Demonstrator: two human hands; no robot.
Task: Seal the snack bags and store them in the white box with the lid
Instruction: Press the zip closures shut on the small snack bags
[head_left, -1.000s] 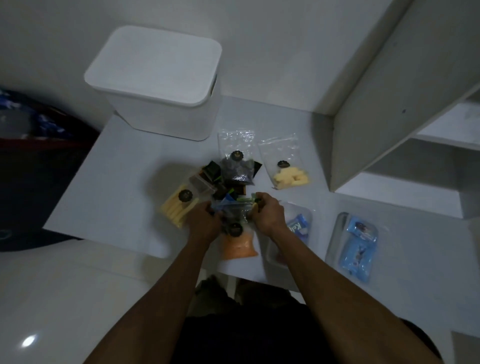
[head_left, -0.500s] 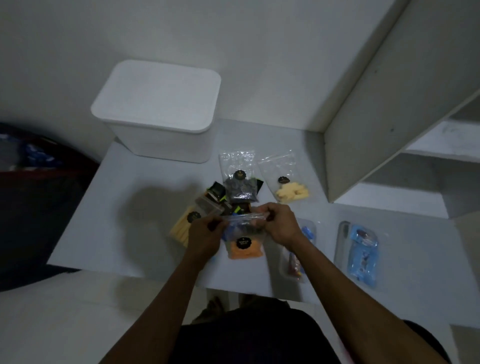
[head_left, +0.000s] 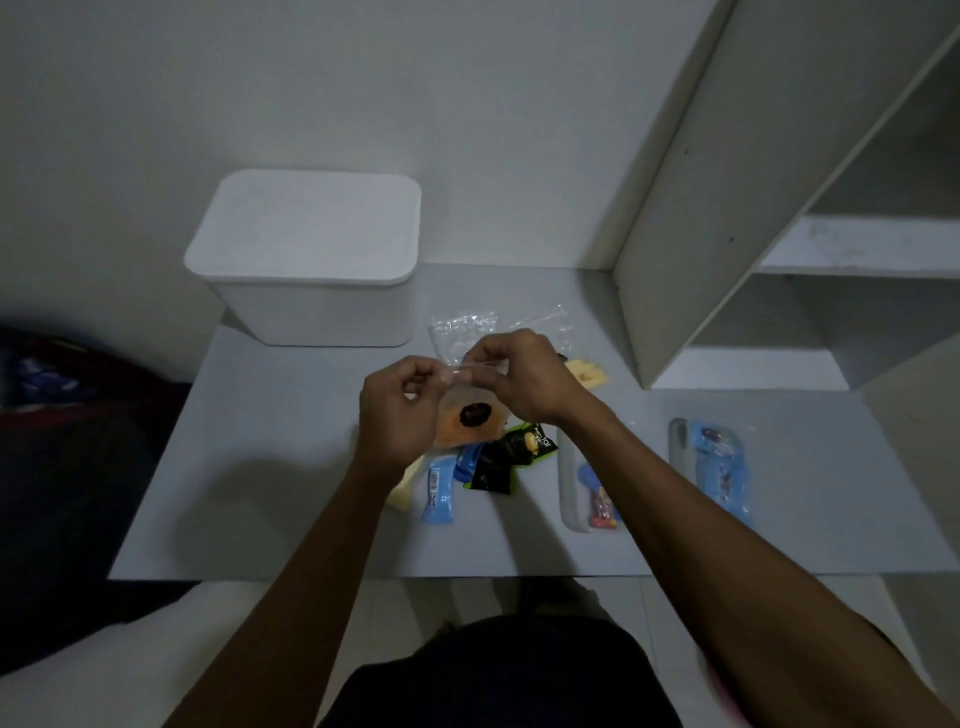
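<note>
Orange snack bag hangs between both hands; zip edge spans left hand to right hand, both pinching it.

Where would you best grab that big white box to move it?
Probably by its two short side walls, one hand from each side, just under the overhanging lid. The white box is wide and smooth, with no handle in view, and the lid merely sits on top, so lifting by the lid risks it coming off.

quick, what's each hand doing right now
left hand: pinching the top of the orange snack bag
right hand: pinching the same bag's top
</note>
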